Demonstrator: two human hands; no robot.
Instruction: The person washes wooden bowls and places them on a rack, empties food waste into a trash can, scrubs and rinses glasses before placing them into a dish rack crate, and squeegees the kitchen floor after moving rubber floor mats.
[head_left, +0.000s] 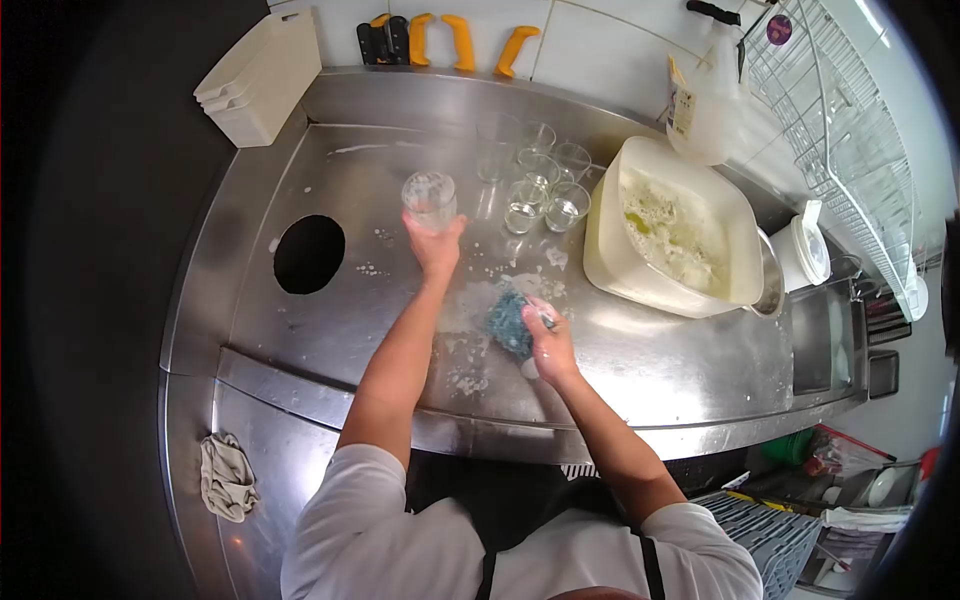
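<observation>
Head view gives us the scene from above: our left hand reaches far over the metal counter, the forearm slanting slightly right, while our right hand sits nearer, its forearm angled in toward the left. Both arms come out of short white sleeves. With the left hand we grasp a soapy glass around its lower part. With the right we grip a scrubber, thumb uppermost, the fingers partly hidden beneath.

The glass is at the middle of the counter, left of the scrubber and farther off. It is clear, with white foam clinging to it; we cannot tell whether its mouth or its base faces us. The scrubber is blue-green, rough and crumpled, and foam patches spread on the metal around it.

To the right of the held glass we see a cluster of clear glasses standing close together; whether any hold water, we cannot tell. Just right of them is a large cream tub with cloudy, foamy water inside and something yellow-green showing at its left side. A spray bottle stands behind the tub, and a white bucket to its right. Far left, we have nested white bins.
</observation>
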